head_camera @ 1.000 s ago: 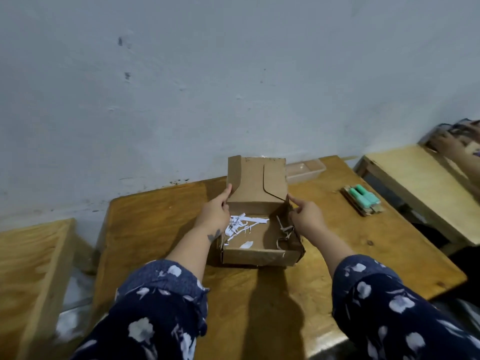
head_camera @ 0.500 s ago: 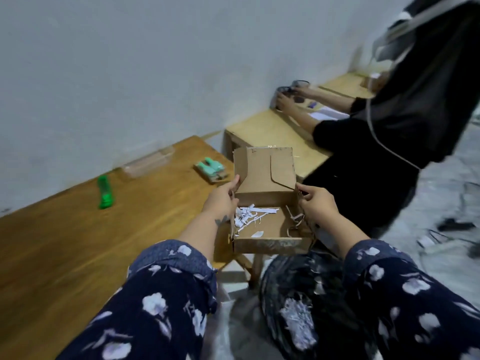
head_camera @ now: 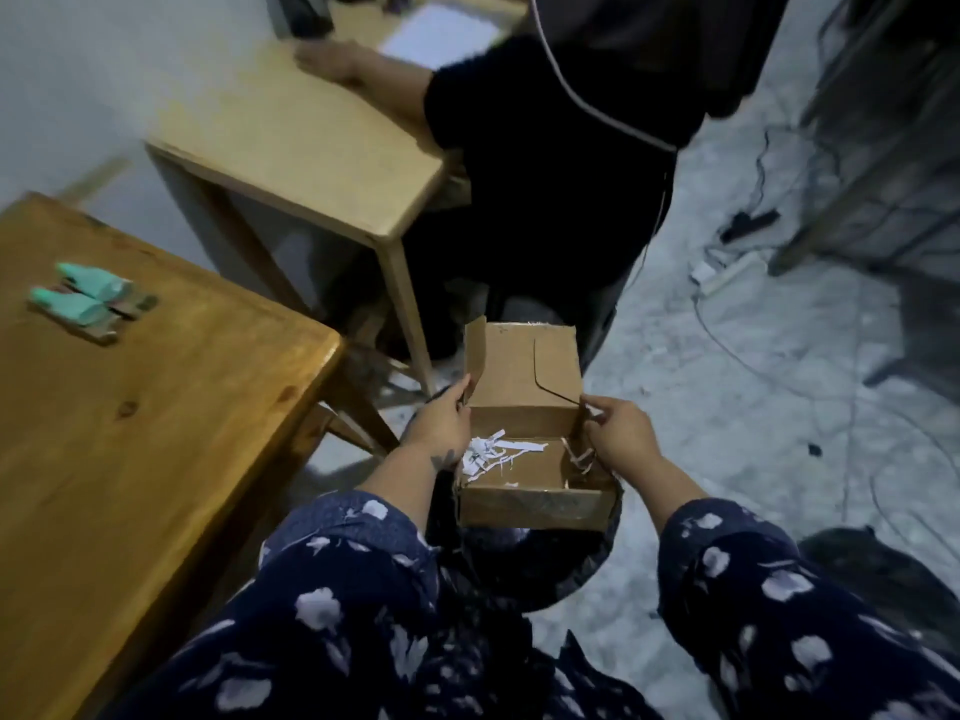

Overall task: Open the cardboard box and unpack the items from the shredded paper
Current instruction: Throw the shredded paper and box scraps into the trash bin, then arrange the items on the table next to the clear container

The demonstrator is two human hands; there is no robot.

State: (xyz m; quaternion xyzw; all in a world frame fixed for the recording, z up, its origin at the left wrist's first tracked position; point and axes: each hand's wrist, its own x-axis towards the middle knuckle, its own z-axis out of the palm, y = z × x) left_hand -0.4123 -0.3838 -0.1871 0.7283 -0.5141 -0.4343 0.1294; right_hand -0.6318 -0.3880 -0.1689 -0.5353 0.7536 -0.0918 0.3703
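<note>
Here the open cardboard box (head_camera: 535,459) hangs off the worktop (head_camera: 156,407) above a dark bin (head_camera: 545,574), left hand (head_camera: 441,423) and right hand (head_camera: 618,439) each grasping a side wall, so tip it slowly to shed the last shredded paper (head_camera: 488,454) cleanly.

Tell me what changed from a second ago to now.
The cardboard box was lifted off the wooden table and carried to the person's right; it now hangs over a black-lined bin on the floor. Unchanged: the left hand and right hand keep their grip on its sides, the lid stays up, shredded paper remains inside.
</note>
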